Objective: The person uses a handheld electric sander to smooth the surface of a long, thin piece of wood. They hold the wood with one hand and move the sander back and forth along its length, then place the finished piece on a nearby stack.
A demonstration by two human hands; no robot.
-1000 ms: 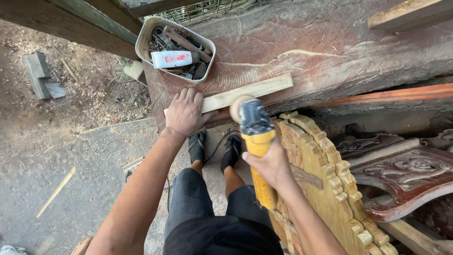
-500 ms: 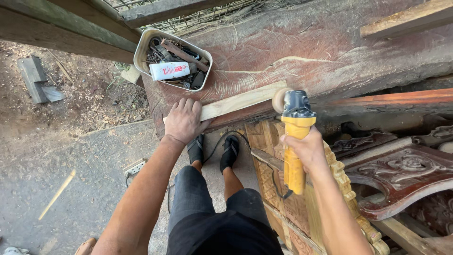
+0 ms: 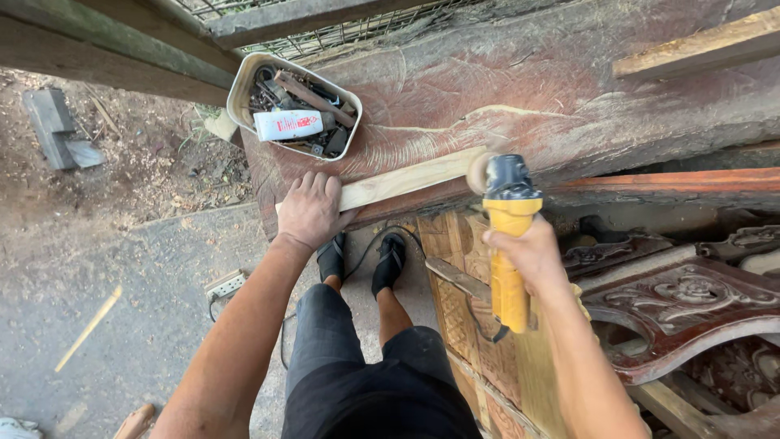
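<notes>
A pale, narrow wooden strip (image 3: 414,177) is pressed flat onto a broad reddish-brown timber slab (image 3: 520,89) by the left hand (image 3: 309,210), fingers spread over its near end. A yellow and grey angle grinder (image 3: 508,236) is gripped by the right hand (image 3: 532,256), fingers wrapped around its handle, its disc touching the strip's far end. A white tub of metal oddments (image 3: 294,106) is seen on the slab, near the left hand.
</notes>
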